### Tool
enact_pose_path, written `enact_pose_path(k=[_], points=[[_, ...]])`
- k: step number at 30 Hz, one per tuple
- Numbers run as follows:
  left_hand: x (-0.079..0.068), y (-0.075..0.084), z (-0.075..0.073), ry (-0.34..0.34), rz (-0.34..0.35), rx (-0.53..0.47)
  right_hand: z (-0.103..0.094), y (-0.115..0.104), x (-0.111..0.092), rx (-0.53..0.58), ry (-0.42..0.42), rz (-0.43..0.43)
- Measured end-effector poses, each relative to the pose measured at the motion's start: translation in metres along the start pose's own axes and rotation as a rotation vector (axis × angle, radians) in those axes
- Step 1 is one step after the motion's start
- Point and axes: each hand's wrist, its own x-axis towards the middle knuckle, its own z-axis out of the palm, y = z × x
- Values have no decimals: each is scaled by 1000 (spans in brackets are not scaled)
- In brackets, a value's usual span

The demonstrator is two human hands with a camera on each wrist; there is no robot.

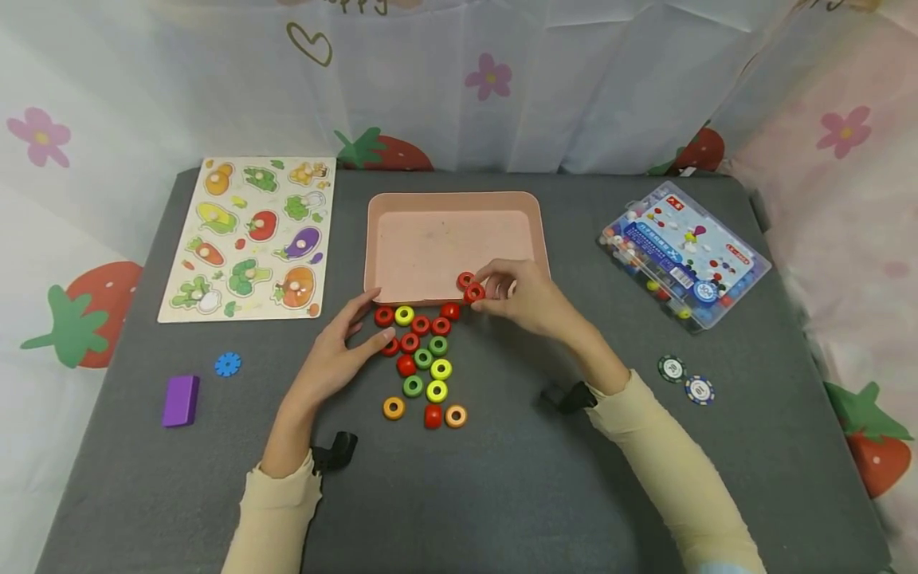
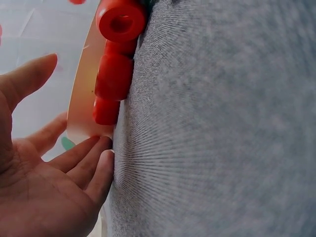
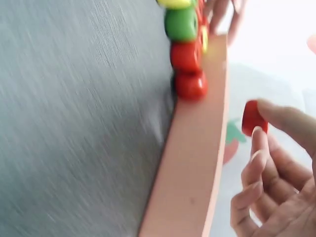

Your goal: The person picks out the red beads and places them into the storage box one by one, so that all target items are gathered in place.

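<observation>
Over the front edge of a pink tray [image 1: 452, 206], my right hand [image 1: 527, 299] pinches a red bead [image 3: 254, 118] between thumb and fingertips. Another red bead [image 1: 465, 280] shows just behind it in the head view; whether it lies in the tray or is held too, I cannot tell. My left hand [image 1: 333, 359] has its fingers extended at the tray's front left corner. Its thumb lies by a red bead [image 1: 390, 347], and contact is unclear. Red, green [image 1: 422, 358], yellow [image 1: 437, 391] and orange beads [image 1: 394, 408] lie on the table in front of the tray.
A vegetable puzzle board [image 1: 247, 239] lies at the back left. Nearer are a blue disc [image 1: 228, 364] and a purple block [image 1: 181, 401]. To the right are a clear box [image 1: 684, 255] of small coloured pieces and two poker chips [image 1: 699, 390] on the grey table [image 1: 502, 494].
</observation>
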Motion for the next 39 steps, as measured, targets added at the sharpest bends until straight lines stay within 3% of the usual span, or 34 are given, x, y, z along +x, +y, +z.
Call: enact_pose_path(k=[5, 11, 24, 28, 33, 36, 39], points=[[1, 0, 1, 4, 2, 1, -15, 9, 15, -106, 87, 109], [0, -1, 1, 7, 8, 4, -14, 17, 22, -215, 71, 221], [0, 0, 1, 12, 4, -3, -8, 17, 27, -237, 78, 330], [0, -1, 1, 8, 6, -7, -7, 12, 23, -219, 96, 297], [0, -1, 1, 9, 7, -11, 1, -4, 13, -199, 94, 150], [0, -1, 1, 9, 9, -13, 9, -12, 7, -190, 66, 78], [0, -1, 1, 10, 12, -15, 17, -15, 2, -183, 7, 64]])
